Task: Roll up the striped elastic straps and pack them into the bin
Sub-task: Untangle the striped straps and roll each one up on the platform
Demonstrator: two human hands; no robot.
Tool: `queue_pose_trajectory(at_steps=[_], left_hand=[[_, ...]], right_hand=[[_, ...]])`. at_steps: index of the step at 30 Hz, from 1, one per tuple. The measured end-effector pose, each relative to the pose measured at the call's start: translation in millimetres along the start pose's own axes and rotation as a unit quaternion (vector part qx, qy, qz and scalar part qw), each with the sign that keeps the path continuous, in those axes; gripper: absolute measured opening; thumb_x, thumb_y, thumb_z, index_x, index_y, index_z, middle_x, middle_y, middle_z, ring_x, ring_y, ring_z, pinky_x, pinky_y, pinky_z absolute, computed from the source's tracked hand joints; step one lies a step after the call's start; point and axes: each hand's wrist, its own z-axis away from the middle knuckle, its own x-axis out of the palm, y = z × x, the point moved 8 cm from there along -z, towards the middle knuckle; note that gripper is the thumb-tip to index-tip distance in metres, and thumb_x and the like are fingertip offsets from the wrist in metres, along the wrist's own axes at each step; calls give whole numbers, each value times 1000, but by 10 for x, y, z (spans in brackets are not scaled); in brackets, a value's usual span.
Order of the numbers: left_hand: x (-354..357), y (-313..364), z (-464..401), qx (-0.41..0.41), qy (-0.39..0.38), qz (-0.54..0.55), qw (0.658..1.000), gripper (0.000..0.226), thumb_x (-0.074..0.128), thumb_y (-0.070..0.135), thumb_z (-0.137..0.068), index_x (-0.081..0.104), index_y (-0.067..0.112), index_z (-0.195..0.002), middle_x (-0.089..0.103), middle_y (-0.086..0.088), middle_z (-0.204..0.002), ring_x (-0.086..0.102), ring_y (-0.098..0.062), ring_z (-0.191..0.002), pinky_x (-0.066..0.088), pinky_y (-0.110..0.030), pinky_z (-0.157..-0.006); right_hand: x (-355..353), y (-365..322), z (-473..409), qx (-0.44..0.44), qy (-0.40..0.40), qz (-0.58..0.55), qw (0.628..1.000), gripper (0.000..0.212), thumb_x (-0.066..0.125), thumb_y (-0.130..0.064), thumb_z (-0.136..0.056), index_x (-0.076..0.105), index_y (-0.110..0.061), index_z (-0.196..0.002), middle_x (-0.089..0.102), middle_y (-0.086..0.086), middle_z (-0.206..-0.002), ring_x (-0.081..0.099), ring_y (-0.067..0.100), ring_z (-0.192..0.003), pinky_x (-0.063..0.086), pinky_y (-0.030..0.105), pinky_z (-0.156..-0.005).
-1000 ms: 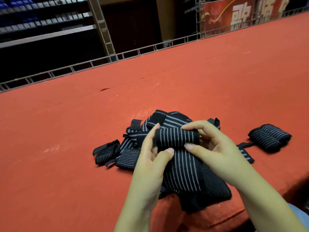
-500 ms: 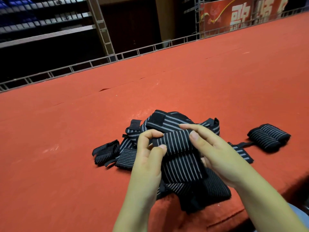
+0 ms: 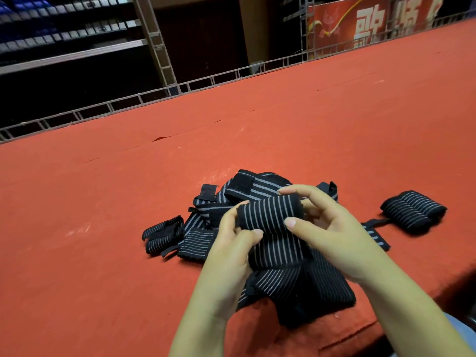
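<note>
Both hands, left hand [image 3: 231, 243] and right hand [image 3: 327, 228], gripped a half-rolled black white-striped elastic strap [image 3: 270, 215] with curled fingers. Loose straps [image 3: 206, 228] crowded beneath. Two finished rolls [image 3: 412, 212] lay apart on the red counter [image 3: 103, 202].

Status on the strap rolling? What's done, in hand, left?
Done: two rolled straps lie side by side on the red table at right; another rolled bundle sits at left. In hand: left hand and right hand grip a part-rolled strap, its tail unrolled. Left: the loose strap pile behind. No bin in view, so nothing looks packed.
</note>
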Motion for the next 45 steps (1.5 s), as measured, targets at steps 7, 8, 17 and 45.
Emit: queue_pose_trajectory(at_steps=[7, 8, 17, 45], left_hand=[[23, -2, -19, -3, 16, 66, 998, 49, 64, 29, -80, 54, 20, -128, 74, -7, -109, 72, -22, -99, 59, -35, -76], [14, 2, -24, 3, 27, 67, 997, 49, 59, 33, -79, 56, 20, -126, 75, -6, -108, 72, -19, -97, 58, -32, -73], [-130, -30, -37, 39, 83, 74, 993, 42, 62, 20, -81, 63, 16, -123, 71, -13, -115, 69, -22, -99, 60, -34, -77], [1103, -811, -702, -92, 15, 51, 994, 26, 52, -3, -95, 62, 11, -114, 66, -11, -118, 70, -27, -104, 55, -40, -90]], right_hand=[[15, -32, 17, -48, 6, 142, 989, 53, 66, -4, -82, 64, -49, -108, 64, -17, -111, 62, 12, -90, 51, 25, -76], [24, -56, 22, -58, 9, 153, 987, 57, 65, 2, -81, 65, -50, -107, 63, -18, -111, 61, 10, -90, 49, 20, -71], [75, -8, 45, -39, -51, 115, 991, 36, 68, -12, -80, 72, -42, -100, 59, -22, -120, 58, -7, -102, 44, 11, -77], [-3341, 707, 366, 115, 424, 170, 882, 27, 64, -5, -88, 61, -23, -107, 59, 3, -79, 58, 20, -74, 51, 36, -73]])
